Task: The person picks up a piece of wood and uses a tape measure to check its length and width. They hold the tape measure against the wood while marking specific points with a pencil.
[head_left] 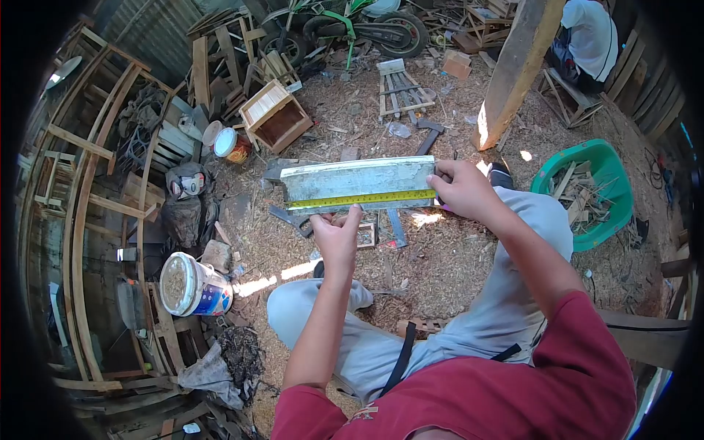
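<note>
You stretch a yellow tape along a pale board held above the shaving-strewn floor. Your right hand grips the board's right end and the tape; your left hand pinches the lower edge with thumb and fingers. A green tub of wood scraps sits near your right knee, while another person works in the upper right corner.

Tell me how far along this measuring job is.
Done: the yellow tape is already laid lengthwise along the board. In hand: the right hand grips the board's right end, while the left hand is at its lower edge. Left: probably finishing the reading; I can't make out a measurement mark, so whether marking remains is unclear.
</note>
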Demonstrator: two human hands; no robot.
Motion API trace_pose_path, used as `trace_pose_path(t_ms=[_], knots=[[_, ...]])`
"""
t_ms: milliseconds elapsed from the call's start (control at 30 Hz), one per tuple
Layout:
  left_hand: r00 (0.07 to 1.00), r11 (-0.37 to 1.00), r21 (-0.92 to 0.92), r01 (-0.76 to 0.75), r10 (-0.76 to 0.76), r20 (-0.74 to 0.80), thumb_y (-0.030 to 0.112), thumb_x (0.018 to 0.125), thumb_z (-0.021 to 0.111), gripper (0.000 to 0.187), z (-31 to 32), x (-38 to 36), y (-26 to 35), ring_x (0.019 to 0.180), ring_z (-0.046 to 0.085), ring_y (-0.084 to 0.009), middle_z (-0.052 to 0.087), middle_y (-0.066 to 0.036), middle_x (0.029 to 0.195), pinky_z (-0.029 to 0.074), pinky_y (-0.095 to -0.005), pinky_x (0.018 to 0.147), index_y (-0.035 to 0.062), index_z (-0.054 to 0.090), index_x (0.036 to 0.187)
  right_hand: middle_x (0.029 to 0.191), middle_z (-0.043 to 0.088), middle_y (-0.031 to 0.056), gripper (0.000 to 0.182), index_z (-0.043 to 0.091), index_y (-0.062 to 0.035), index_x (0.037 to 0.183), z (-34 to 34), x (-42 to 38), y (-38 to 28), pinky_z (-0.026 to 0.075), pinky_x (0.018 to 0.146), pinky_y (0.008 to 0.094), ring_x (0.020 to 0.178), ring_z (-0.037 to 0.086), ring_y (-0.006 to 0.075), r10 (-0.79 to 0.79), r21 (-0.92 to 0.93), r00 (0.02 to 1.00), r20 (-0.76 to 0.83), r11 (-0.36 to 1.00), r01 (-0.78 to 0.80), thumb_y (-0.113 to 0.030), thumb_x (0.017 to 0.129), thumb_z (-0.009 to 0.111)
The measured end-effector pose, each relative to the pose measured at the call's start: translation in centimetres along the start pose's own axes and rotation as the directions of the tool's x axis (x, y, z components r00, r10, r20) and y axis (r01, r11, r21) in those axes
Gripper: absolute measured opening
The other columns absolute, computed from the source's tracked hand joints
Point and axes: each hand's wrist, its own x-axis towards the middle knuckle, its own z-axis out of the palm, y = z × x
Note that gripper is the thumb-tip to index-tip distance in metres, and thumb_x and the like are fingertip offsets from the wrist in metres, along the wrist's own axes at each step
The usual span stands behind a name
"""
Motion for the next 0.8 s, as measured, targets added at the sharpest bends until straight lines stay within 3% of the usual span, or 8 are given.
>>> trace_pose_path(t_ms=[33,133,233,333,633,800], knots=[[1.000,1.000,0.025,0.003,-0.003,0.003,0.010,0.095,0.077,0.051,-0.1,0.1,-0.3,0.094,0.076,-0.0266,0.059,-0.016,0.116,0.060,-0.0311,0.074,-0.0020,0.037,0.125,0.072,0.067,0.0183,0.032,0.067,0.0031,0.086,-0.1,-0.1,-0.2,0.051,0.066,0.0448,0.066,0.067,0.0323,0.001,-0.006,1.000,0.000,1.000,-0.001,-0.027,0.096,0.066],[1.000,0.999,0.041,0.014,-0.014,-0.009,0.010,0.094,0.077,0.052,-0.1,0.1,-0.5,0.094,0.076,-0.0268,0.059,-0.016,0.116,0.060,-0.0316,0.075,-0.0021,0.038,0.125,0.073,0.068,0.0188,0.032,0.068,0.0029,0.087,-0.3,-0.2,-0.5,0.051,0.066,0.0453,0.067,0.067,0.0333,0.012,-0.025,1.000,0.006,1.000,-0.012,-0.027,0.096,0.066],[0.999,0.999,-0.029,0.015,-0.016,-0.034,0.011,0.089,0.083,0.049,0.4,-0.4,0.5,0.085,0.061,-0.0112,0.055,-0.011,0.105,0.050,-0.0244,0.068,0.0013,0.039,0.109,0.075,0.069,0.0190,0.032,0.068,0.0027,0.088,-0.1,-0.2,-0.3,0.051,0.067,0.0460,0.068,0.068,0.0345,0.019,-0.030,1.000,0.008,0.999,-0.019,-0.028,0.096,0.066],[1.000,1.000,0.001,0.010,-0.010,-0.024,0.009,0.093,0.078,0.052,0.1,0.0,-0.3,0.095,0.075,-0.0258,0.059,-0.016,0.115,0.060,-0.0332,0.077,-0.0025,0.038,0.125,0.076,0.069,0.0190,0.033,0.068,0.0025,0.088,0.1,-0.2,0.0,0.052,0.068,0.0464,0.070,0.069,0.0353,0.024,-0.037,1.000,0.009,0.999,-0.023,-0.029,0.096,0.066],[0.999,0.996,-0.072,-0.043,0.043,-0.005,0.005,0.089,0.077,0.052,0.8,-0.5,0.7,0.091,0.066,-0.0165,0.063,-0.012,0.108,0.058,-0.0323,0.082,-0.0025,0.043,0.127,0.078,0.070,0.0195,0.032,0.070,0.0015,0.091,0.0,-0.4,-0.4,0.052,0.069,0.0457,0.072,0.070,0.0347,0.044,-0.044,0.999,0.024,0.998,-0.043,-0.030,0.097,0.065],[0.999,0.996,-0.080,-0.046,0.045,-0.020,0.006,0.088,0.080,0.059,1.1,-0.6,0.9,0.087,0.063,-0.0119,0.061,-0.011,0.111,0.053,-0.0257,0.075,-0.0036,0.040,0.130,0.076,0.070,0.0183,0.032,0.069,0.0017,0.092,0.2,-0.3,-0.1,0.053,0.069,0.0448,0.070,0.070,0.0329,0.025,-0.068,1.000,0.015,0.997,-0.024,-0.029,0.097,0.064]])
